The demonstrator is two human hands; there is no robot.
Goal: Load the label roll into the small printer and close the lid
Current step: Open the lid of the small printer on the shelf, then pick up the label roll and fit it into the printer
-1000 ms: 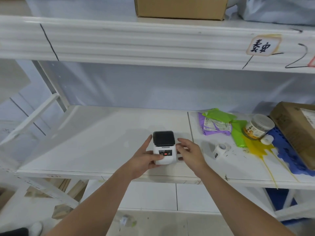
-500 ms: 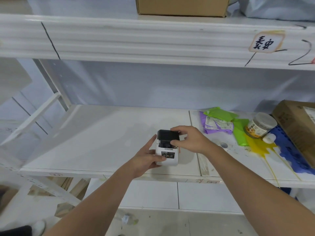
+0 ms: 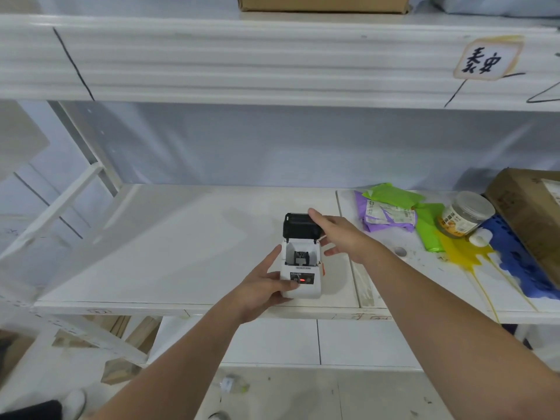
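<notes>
The small white printer (image 3: 303, 284) stands near the front edge of the white shelf (image 3: 181, 237), a red light glowing on its front panel. Its black lid (image 3: 298, 227) is swung up and back, and the paper bay (image 3: 300, 256) is exposed. My left hand (image 3: 263, 287) grips the printer body from the left, thumb on the front. My right hand (image 3: 336, 234) holds the lid's top right edge, index finger lying along the top. The white label roll (image 3: 400, 251) lies on the shelf to the right, partly hidden behind my right forearm.
Purple and green pouches (image 3: 391, 209), a clear jar (image 3: 465, 215), a small white cap (image 3: 480, 237) and a cardboard box (image 3: 533, 216) crowd the right end, over yellow and blue paint stains. The upper shelf beam (image 3: 272, 62) hangs overhead. Tiled floor lies below.
My right hand moved from the printer's right side up to the lid and swung it from shut to fully up. My left hand kept its hold on the body.
</notes>
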